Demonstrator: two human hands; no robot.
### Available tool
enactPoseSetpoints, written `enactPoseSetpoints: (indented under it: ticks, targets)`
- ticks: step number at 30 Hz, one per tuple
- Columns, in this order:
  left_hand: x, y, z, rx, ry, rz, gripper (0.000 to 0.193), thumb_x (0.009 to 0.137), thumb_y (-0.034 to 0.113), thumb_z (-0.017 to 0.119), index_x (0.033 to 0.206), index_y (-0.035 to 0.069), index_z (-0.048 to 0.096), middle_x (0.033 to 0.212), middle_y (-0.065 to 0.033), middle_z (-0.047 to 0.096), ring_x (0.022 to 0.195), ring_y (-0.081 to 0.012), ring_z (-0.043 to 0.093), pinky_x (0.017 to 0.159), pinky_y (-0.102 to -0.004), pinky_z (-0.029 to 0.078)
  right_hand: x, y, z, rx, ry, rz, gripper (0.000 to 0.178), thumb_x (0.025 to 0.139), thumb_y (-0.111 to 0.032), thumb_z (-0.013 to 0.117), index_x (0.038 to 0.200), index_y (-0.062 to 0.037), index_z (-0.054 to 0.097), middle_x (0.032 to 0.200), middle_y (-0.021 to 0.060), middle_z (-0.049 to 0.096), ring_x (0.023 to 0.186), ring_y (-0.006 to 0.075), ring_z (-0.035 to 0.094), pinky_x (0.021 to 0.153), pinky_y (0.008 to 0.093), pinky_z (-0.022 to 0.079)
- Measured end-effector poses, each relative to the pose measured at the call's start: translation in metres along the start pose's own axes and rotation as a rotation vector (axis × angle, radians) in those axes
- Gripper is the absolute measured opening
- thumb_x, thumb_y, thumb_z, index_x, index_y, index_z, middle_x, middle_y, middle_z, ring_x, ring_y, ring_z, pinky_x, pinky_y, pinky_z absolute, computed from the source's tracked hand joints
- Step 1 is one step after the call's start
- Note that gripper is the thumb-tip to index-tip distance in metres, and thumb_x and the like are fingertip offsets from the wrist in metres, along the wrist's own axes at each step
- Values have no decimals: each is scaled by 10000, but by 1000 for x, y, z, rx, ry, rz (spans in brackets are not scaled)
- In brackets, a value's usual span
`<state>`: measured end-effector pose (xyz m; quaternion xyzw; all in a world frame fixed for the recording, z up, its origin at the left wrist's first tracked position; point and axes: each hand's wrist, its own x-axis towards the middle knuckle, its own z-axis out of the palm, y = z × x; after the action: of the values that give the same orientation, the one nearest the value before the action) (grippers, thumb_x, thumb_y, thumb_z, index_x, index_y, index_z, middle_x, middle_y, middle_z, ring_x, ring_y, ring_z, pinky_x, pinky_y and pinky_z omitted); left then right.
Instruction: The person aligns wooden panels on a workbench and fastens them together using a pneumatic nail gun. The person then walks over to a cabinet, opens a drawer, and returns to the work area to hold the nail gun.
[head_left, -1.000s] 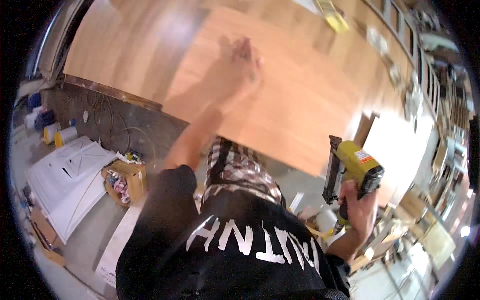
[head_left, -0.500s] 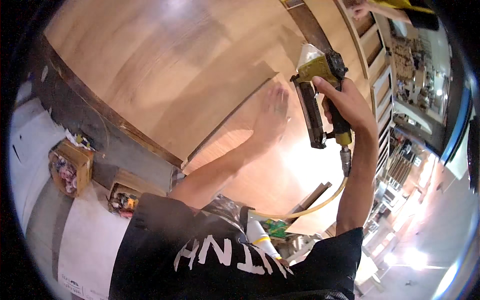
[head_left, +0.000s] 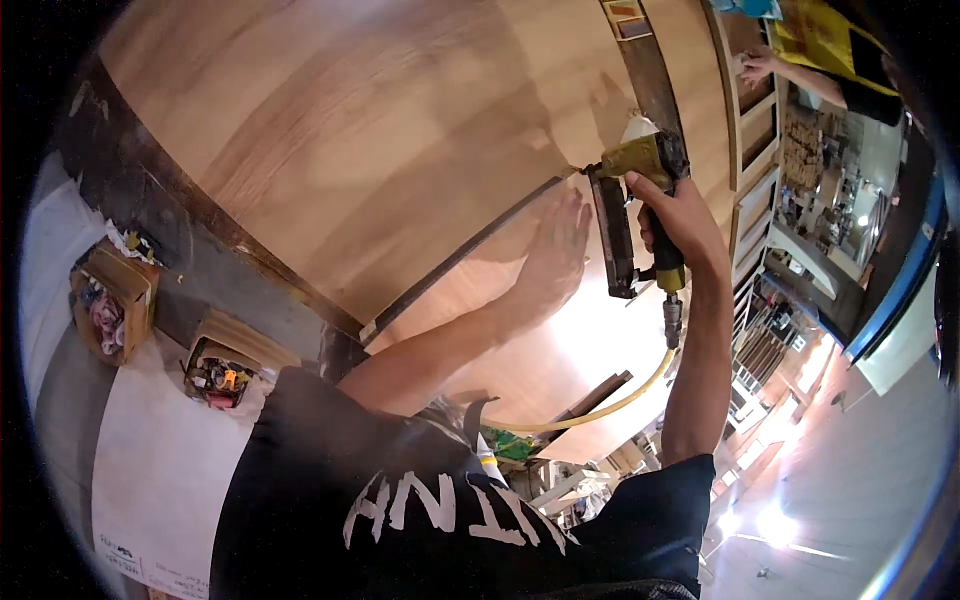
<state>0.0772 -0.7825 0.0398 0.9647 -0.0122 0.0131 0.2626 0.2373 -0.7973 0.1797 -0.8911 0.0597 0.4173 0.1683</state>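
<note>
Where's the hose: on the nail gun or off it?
On: the yellow hose joins the metal fitting at the base of the nail gun in the right hand.

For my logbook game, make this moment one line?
right hand: grips nail gun; left hand: rests on wood panel; hose: joined to nail gun

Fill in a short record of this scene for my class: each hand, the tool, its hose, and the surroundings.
Left hand: laid on the pale panel
Right hand: gripping a yellow-and-black nail gun
Gun position: nose near the panel's corner; contact unclear
Hose: yellow, joined by a metal connector
Left side: two open cardboard boxes
Nearby: another person's hand beside a wooden frame
</note>
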Motion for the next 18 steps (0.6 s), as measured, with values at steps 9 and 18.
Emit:
enactPoseSetpoints:
  ticks: [9, 18]
  targets:
    - [-4, 5, 14, -93, 34, -48, 694, 906, 350, 481, 1364, -132, 283, 1438, -293, 272, 1370, -397, 214, 1127, -482, 157, 7, 16, -1, -13, 12, -69, 316, 838, -346, 660, 791, -65, 523, 529, 7, 492, 410, 116, 490, 387, 263, 392]
    - [-178, -8, -23, -50, -131, -310, 731, 936, 370, 440, 1396, -133, 174, 1453, -361, 114, 1382, -456, 90, 1123, -534, 62, 11, 22, 21, -330, 119, -534, 309, 835, -325, 647, 807, -32, 553, 560, 16, 520, 419, 113, 493, 405, 290, 412]
